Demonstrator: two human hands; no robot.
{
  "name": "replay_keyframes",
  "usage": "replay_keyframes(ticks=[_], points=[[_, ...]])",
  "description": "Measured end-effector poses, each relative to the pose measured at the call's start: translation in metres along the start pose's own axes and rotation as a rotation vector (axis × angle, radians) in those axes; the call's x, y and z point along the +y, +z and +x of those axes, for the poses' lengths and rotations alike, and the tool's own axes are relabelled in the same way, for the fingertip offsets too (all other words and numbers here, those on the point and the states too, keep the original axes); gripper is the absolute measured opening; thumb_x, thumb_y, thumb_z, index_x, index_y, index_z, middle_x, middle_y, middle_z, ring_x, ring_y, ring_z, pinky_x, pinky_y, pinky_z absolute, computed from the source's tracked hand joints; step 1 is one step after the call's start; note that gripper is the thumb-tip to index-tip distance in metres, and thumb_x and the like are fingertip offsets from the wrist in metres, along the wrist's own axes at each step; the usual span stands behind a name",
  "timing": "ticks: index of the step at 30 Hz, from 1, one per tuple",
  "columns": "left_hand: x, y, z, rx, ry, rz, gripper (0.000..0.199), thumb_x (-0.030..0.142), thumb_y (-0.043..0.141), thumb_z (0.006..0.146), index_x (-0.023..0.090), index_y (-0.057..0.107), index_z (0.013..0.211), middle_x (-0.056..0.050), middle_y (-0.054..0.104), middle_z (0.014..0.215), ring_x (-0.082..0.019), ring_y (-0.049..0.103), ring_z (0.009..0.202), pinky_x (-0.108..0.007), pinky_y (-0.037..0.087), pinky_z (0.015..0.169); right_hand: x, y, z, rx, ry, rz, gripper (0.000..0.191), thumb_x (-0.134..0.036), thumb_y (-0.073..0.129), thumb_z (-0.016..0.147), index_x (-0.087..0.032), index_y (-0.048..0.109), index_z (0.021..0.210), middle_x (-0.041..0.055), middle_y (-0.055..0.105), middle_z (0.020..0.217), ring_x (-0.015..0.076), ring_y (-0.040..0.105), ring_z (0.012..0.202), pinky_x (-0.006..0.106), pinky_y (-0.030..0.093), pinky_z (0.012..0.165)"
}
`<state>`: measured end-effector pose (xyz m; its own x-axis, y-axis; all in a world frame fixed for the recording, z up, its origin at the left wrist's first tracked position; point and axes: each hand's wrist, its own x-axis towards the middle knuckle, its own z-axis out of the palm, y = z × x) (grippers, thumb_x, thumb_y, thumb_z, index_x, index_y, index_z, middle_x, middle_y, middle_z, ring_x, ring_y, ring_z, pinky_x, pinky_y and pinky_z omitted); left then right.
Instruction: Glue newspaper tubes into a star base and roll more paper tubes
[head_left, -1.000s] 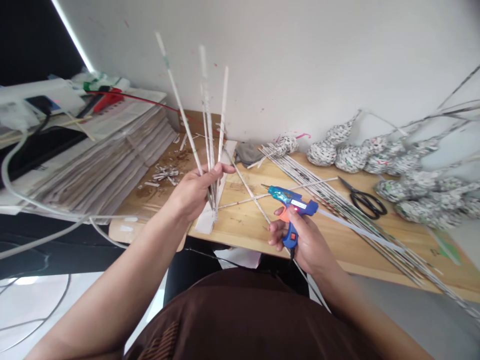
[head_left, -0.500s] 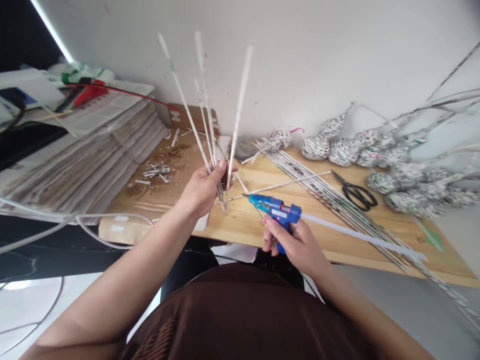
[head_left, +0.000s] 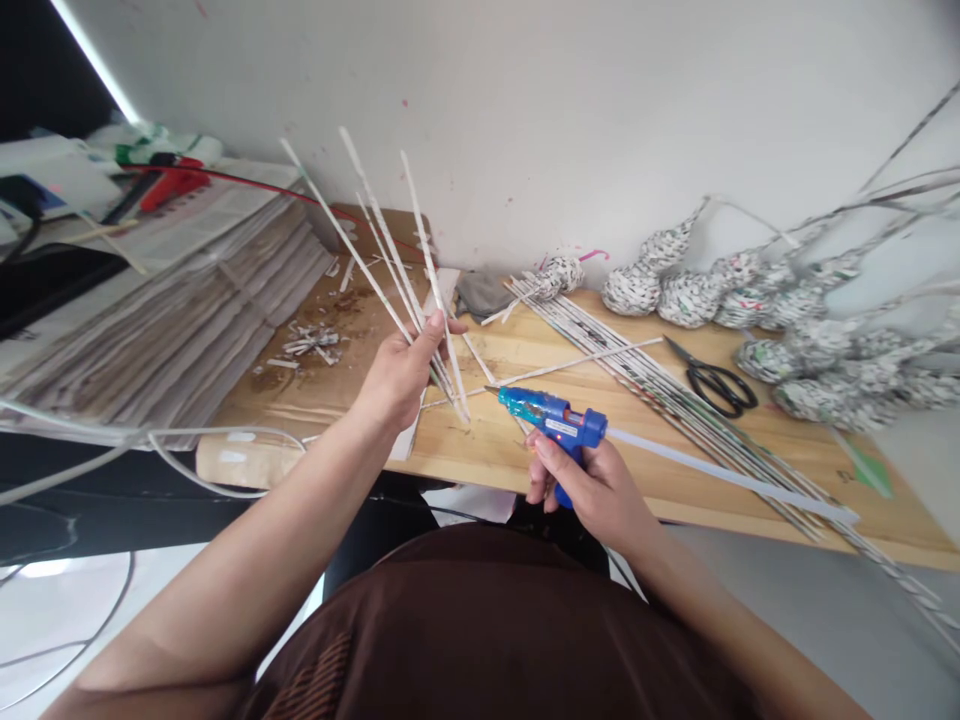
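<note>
My left hand (head_left: 405, 370) is closed around several thin rolled-paper sticks (head_left: 379, 235), thumb pressed on them. Their upper ends fan out up and to the left; the lower ends meet in a bunch just past my fingers. In my right hand (head_left: 589, 480) is a blue glue gun (head_left: 551, 415), gripped by its handle. A long white glue stick (head_left: 727, 470) sticks out of its back. The nozzle points left, a little to the right of the sticks' lower ends and apart from them. Loose paper sticks (head_left: 577, 363) lie on the wooden table behind the gun.
A long bundle of paper sticks (head_left: 660, 400) and black scissors (head_left: 712, 380) lie on the wooden table (head_left: 480, 450). Woven paper gourd shapes (head_left: 690, 300) stand along the wall. To the left are paper scraps (head_left: 311, 342), a newspaper stack (head_left: 225, 280) and a white cable (head_left: 225, 432).
The sticks in my left hand have tilted to the left, and the rightmost one has swung in closer to the others. My right hand and the glue gun have barely moved.
</note>
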<state>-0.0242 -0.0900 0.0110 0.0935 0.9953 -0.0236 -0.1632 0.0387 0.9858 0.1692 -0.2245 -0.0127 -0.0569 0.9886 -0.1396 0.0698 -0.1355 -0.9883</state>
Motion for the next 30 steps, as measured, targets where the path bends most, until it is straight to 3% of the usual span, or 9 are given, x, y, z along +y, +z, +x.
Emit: replay_keyframes(ticks=[5, 11, 20, 30], points=[[0.004, 0.003, -0.001, -0.009, 0.062, 0.096, 0.039, 0.054, 0.062, 0.079, 0.016, 0.07, 0.086, -0.001, 0.059, 0.067, -0.009, 0.048, 0.053, -0.02, 0.037, 0.047, 0.0, -0.003, -0.002, 0.037, -0.004, 0.007, 0.031, -0.047, 0.054, 0.091, -0.016, 0.057, 0.089, 0.0003, 0.058, 0.07, 0.0137, 0.063, 0.057, 0.023, 0.05, 0.046], [0.01, 0.008, -0.004, -0.044, 0.119, 0.161, 0.038, 0.051, 0.058, 0.083, 0.016, 0.071, 0.091, -0.001, 0.056, 0.062, -0.009, 0.048, 0.052, -0.018, 0.036, 0.042, 0.001, -0.005, -0.006, 0.033, 0.018, -0.01, 0.032, -0.047, 0.054, 0.091, -0.016, 0.057, 0.085, 0.0007, 0.059, 0.071, 0.0134, 0.063, 0.056, 0.023, 0.05, 0.046], [0.009, 0.016, -0.001, -0.116, 0.218, 0.241, 0.033, 0.044, 0.06, 0.083, 0.014, 0.068, 0.095, -0.003, 0.061, 0.076, -0.012, 0.057, 0.064, -0.022, 0.053, 0.053, 0.004, -0.011, -0.006, 0.067, -0.004, 0.001, 0.031, -0.047, 0.054, 0.09, -0.016, 0.057, 0.089, 0.0001, 0.058, 0.07, 0.0141, 0.063, 0.055, 0.023, 0.05, 0.044], [-0.009, 0.018, -0.019, -0.123, 0.245, 0.288, 0.027, 0.04, 0.063, 0.082, 0.016, 0.069, 0.091, -0.009, 0.067, 0.092, -0.018, 0.064, 0.081, -0.026, 0.058, 0.062, 0.006, -0.018, -0.002, 0.123, 0.079, -0.171, 0.038, -0.054, 0.056, 0.086, -0.016, 0.057, 0.082, 0.0013, 0.06, 0.064, 0.0148, 0.062, 0.052, 0.025, 0.052, 0.046]])
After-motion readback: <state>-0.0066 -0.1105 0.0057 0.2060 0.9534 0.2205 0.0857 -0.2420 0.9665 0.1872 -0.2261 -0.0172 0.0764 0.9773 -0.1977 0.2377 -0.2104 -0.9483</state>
